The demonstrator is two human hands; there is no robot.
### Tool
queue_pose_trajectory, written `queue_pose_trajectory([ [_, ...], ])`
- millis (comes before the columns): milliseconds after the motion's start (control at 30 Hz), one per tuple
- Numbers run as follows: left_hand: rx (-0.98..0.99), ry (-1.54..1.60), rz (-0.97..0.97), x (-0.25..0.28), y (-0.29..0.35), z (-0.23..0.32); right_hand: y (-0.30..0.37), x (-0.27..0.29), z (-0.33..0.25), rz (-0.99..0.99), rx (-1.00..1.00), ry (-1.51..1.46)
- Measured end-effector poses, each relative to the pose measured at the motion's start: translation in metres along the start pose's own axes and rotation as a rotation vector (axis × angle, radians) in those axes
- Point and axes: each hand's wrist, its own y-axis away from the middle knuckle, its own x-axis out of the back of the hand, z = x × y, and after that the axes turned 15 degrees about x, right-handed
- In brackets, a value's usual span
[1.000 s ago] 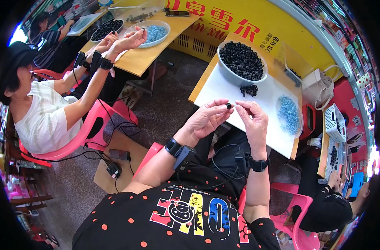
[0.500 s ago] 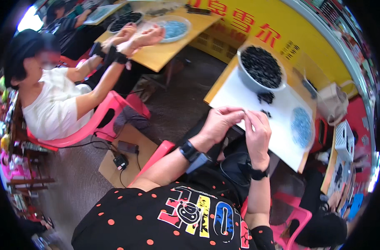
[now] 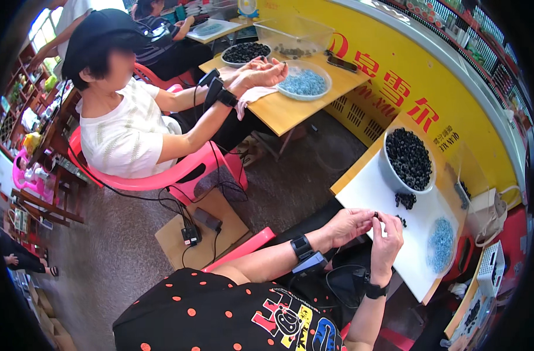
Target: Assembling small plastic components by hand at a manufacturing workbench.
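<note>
My left hand (image 3: 350, 228) and my right hand (image 3: 387, 241) meet over the near edge of a white board (image 3: 360, 192). Both pinch a tiny black part (image 3: 376, 215) between the fingertips; its exact shape is too small to make out. Beyond them, a pale grey bowl (image 3: 391, 174) is heaped with small black ring-like parts (image 3: 408, 157). A little cluster of black parts (image 3: 405, 200) lies by the bowl's foot, and several more (image 3: 401, 221) show just behind my right fingers. To the right sits a clear round tray of small light-blue pieces (image 3: 440, 241).
At the left, a co-worker (image 3: 126, 128) in a white top sits on a pink chair (image 3: 191, 178), handling parts at another wooden table (image 3: 273, 117). Cables and a black adapter (image 3: 191, 234) lie on cardboard (image 3: 232, 225) on the floor. A yellow freezer (image 3: 360, 93) stands behind; a white basket (image 3: 490, 269) is at right.
The view has swung left, so my hands and the board appear lower and further right. My hands stay together at the fingertips, and the small black part now shows between them.
</note>
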Motion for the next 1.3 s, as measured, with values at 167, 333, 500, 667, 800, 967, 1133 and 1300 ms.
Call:
queue_pose_trajectory([
  [167,-0.034,-0.007,-0.018,0.004,-0.015,-0.003,0.001,0.004,0.012,-0.018,0.060,0.024],
  [333,0.010,0.030,0.025,0.020,-0.013,0.013,0.003,0.002,0.025,-0.067,-0.141,-0.192],
  [500,0.148,0.242,0.031,0.026,-0.038,0.024,0.036,0.028,0.095,0.091,-0.381,-0.102],
  [667,0.205,0.378,0.000,0.015,-0.076,0.034,0.043,0.062,0.144,0.063,-0.512,0.072],
  [800,0.214,0.352,-0.049,0.009,-0.107,0.040,0.025,0.076,0.166,-0.222,-0.496,0.090],
  [967,0.204,0.201,-0.118,0.035,-0.129,0.035,0.003,0.079,0.193,-0.280,-0.463,0.149],
  [1133,0.147,0.049,-0.148,0.027,-0.121,0.034,-0.012,0.052,0.186,-0.176,-0.320,0.188],
  [1300,0.161,0.059,-0.152,0.027,-0.120,0.032,-0.017,0.037,0.187,-0.198,-0.331,0.199],
])
